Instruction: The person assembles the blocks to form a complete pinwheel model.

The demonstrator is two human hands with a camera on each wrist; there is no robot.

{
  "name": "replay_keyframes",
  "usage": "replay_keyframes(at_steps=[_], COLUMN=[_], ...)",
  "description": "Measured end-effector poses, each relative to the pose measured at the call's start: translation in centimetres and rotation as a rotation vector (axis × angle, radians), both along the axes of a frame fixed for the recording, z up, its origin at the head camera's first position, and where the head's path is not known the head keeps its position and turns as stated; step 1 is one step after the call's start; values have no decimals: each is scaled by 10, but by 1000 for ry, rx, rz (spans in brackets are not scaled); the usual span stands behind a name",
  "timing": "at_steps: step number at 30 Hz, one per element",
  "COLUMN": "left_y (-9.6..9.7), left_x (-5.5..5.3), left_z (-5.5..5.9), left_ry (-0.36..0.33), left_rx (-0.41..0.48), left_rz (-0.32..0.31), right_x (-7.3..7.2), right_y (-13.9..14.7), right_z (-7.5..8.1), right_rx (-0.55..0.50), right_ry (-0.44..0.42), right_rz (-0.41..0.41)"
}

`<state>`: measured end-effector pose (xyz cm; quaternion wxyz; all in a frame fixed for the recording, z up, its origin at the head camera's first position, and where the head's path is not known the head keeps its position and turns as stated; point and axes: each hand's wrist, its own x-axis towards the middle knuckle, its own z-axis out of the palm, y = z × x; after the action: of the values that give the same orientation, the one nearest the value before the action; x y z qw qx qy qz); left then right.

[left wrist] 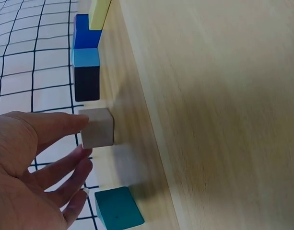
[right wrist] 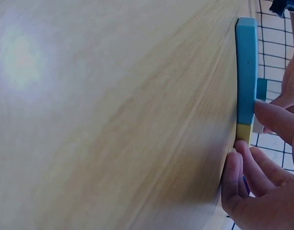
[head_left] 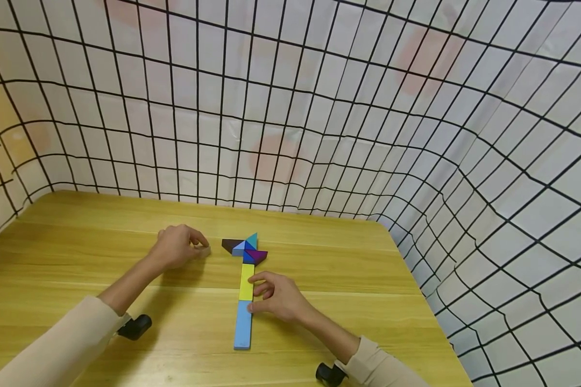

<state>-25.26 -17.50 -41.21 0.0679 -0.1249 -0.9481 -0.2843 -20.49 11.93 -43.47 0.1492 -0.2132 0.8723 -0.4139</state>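
My left hand (head_left: 179,246) pinches a small grey-beige block (left wrist: 97,128) between thumb and fingers, just left of a line of coloured blocks. Under that hand, a teal block (left wrist: 119,208) shows in the left wrist view. My right hand (head_left: 283,297) touches the line's right side, thumb at the light blue bar (head_left: 243,325) and a finger at the yellow bar (head_left: 247,282). Above the yellow bar sit a dark blue block (head_left: 248,257), a purple block (head_left: 260,257), a dark brown block (head_left: 231,245), a light blue piece (head_left: 239,249) and a teal triangle (head_left: 252,240).
The blocks lie on a wood-grain table (head_left: 339,252). A black wire grid (head_left: 281,118) over white sheeting surrounds its back and sides. A black device (head_left: 135,327) is on the left wrist, another black device (head_left: 330,374) on the right.
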Motion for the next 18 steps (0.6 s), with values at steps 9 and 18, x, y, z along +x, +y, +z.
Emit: replay_keyframes(at_steps=[9,18], left_y=[2,4], left_x=[2,5], left_z=[0,2], left_ry=[-38,-96], left_rx=[21,80], left_rz=[-19,-75], right_x=[0,0], right_y=[0,0], right_z=[-1,-1], right_rx=[5,6], right_ry=[5,2], right_rz=[0,-2])
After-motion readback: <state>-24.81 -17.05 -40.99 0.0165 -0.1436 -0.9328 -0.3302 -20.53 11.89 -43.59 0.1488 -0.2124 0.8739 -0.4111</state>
